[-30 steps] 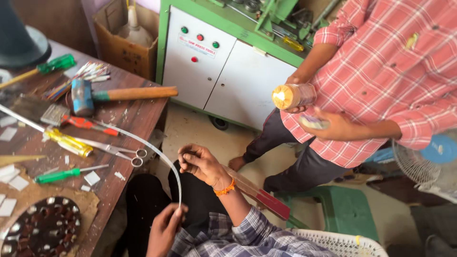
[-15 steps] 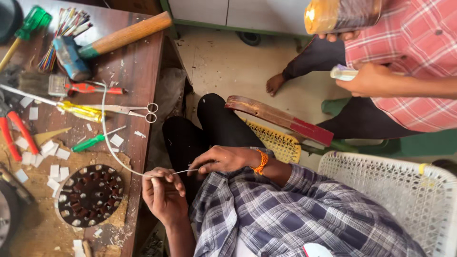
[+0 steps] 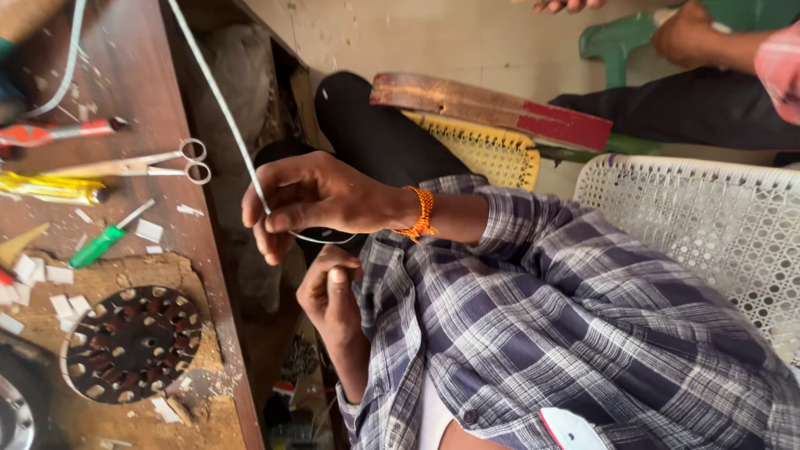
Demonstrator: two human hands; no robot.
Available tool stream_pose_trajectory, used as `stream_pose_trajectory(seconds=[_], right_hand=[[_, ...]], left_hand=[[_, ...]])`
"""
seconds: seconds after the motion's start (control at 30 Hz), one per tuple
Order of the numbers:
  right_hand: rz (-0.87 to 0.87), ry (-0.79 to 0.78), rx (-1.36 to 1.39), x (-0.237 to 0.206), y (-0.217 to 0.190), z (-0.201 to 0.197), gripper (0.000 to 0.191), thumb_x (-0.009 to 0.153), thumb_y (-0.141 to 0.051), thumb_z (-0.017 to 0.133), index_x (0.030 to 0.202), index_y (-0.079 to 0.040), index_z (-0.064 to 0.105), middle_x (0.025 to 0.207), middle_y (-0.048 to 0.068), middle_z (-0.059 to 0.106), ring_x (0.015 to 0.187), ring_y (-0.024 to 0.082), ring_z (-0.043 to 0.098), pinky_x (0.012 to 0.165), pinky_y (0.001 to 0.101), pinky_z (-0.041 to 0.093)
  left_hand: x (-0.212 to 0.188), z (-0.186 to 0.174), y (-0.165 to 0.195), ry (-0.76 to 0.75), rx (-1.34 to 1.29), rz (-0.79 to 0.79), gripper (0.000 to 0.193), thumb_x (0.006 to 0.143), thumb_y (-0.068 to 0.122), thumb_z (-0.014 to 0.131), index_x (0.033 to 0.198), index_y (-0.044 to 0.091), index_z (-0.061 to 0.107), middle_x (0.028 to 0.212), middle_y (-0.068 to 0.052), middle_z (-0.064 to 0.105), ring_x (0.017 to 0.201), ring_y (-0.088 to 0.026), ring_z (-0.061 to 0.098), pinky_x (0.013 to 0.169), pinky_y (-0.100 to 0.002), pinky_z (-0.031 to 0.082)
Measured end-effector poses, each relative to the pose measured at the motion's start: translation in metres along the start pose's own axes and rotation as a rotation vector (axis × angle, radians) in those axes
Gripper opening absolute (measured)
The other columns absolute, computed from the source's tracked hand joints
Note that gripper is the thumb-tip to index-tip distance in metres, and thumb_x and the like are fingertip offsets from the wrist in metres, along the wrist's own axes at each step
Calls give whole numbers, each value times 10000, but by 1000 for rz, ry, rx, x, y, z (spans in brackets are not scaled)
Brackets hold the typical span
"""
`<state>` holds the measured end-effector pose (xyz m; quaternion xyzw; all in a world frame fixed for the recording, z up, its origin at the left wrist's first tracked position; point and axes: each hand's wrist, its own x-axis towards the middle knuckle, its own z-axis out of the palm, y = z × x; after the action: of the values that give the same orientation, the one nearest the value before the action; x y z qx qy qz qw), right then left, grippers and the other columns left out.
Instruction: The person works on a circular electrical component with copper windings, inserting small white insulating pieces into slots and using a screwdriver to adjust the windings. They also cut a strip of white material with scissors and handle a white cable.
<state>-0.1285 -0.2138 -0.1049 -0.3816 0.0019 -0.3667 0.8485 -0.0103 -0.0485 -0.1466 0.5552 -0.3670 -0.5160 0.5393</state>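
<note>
1. Your right hand [image 3: 321, 202], the one with the orange bead bracelet [image 3: 421, 213], was raised just beside the edge of the wooden table [image 3: 179, 100]. Its thumb and forefinger were pressed together, pinching the thin white tube [image 3: 218, 100]; the other fingers were curled loosely under.
2. The thin white tube ran down from the top of the view, across the table edge, into that pinch. A short length curved out below the right hand, towards your lap.
3. Your left hand [image 3: 329, 296] sat just below the right one, near your plaid shirt [image 3: 567, 333]. Its fingers were curled inward with the thumb laid along the top. I cannot tell whether it gripped the tube's end.
4. On the table lay a pair of scissors [image 3: 171, 162], a green screwdriver [image 3: 102, 243], a red-handled tool [image 3: 71, 131] and a yellow-handled tool [image 3: 50, 187], all well apart from both hands.
5. A dark round slotted core [image 3: 133, 342] rested on the table nearer to you, with small white paper scraps [image 3: 50, 275] scattered about it.
6. A white perforated plastic chair [image 3: 708, 225] stood beside you. A brown-and-red wooden board [image 3: 492, 104] lay over a yellow mesh seat [image 3: 492, 154].
7. Another person's arm [image 3: 704, 37] showed at the top right, clear of your hands.
</note>
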Motion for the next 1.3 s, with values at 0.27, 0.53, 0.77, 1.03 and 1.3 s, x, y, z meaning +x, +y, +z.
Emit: stream_pose_trajectory(seconds=[0.27, 0.53, 0.77, 1.03, 1.3], right_hand=[[-151, -89, -356, -10, 12, 16, 128, 1111, -137, 671, 1168, -24, 686, 1093, 103, 712, 998, 168, 745, 923, 285, 622], [-61, 166, -322, -27, 2, -28, 171, 1028, -127, 621, 1110, 15, 670, 974, 142, 755, 692, 94, 593, 588, 226, 504], [-319, 378, -419, -55, 1, -69, 183, 1039, -219, 564, 1012, -76, 676, 1070, -27, 540, 954, 138, 573, 865, 316, 510], [302, -70, 65, -54, 66, -49, 630, 841, -276, 898, 1334, -109, 542, 1214, 66, 609, 1052, 198, 640, 905, 364, 577], [151, -147, -674, -57, 76, -31, 220, 927, -119, 810, 1095, -16, 714, 1012, 67, 649, 860, 159, 626, 731, 246, 525]], left_hand=[[-9, -11, 4, -37, -95, 315, 409, 1119, 385, 564, 1028, -9, 629, 832, -51, 633, 670, -74, 539, 601, -223, 367], [-27, -12, -14, 158, 87, 141, 287, 1086, 230, 589, 990, -24, 679, 828, -61, 628, 662, -70, 491, 603, -223, 362], [-38, -17, 9, 167, 510, 220, 83, 936, 72, 731, 1002, 22, 725, 927, -131, 729, 823, -272, 726, 726, -330, 565], [-49, -36, 21, 259, 906, 338, 214, 997, 324, 664, 989, 113, 703, 884, -58, 717, 848, -275, 721, 705, -412, 563], [-30, -32, 3, 227, 843, 298, 224, 952, 357, 696, 965, 134, 715, 826, -75, 689, 805, -283, 679, 633, -430, 524]])
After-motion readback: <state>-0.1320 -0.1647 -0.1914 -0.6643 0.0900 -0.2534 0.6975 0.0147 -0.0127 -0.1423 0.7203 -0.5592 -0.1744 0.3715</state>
